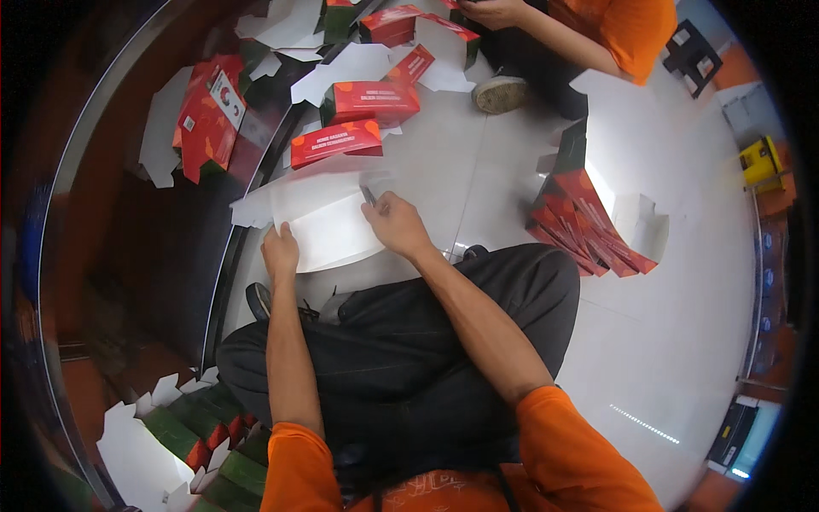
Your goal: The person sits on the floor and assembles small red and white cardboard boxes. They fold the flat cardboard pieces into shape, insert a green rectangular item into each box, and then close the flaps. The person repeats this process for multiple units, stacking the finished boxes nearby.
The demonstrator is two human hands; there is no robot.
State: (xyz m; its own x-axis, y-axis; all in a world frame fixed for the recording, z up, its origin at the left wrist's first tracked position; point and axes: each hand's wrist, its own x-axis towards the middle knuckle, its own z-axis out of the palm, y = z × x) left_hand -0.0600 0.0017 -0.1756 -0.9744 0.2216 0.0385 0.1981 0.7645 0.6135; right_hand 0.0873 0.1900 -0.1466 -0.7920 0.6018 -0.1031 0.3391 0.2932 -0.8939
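**Pressing a box blank flat, with slips waiting on either side**

Sitting cross-legged on the white tiled floor (682, 341), the person has a flat white cardboard blank (328, 218) spread out just beyond their knees. The left hand (280, 253) lies palm-down on the blank's near left edge, fingers mostly flat and gripping nothing. The right hand (394, 224) rests on the sheet's right part, fingers curled around a small dark tool (368, 195) whose tip points away from the body; what kind of tool it is cannot be told.

Several risks seem likely from here. The floor looks glossy, so the blank could skate sideways under pressure, since only one flat palm pins it. If the sheet shifts, a crease or cut would probably run off line. The left fingers lie near the tool's likely path, and a slip toward them could nick them. The blank's far edge lies close to the folded red boxes (337, 141), so a push forward might knock them. The stack of red flat blanks (589, 226) leaning at the right looks able to slide down and fan across the floor. Another person's hand (495, 12) works at the far edge, well apart.
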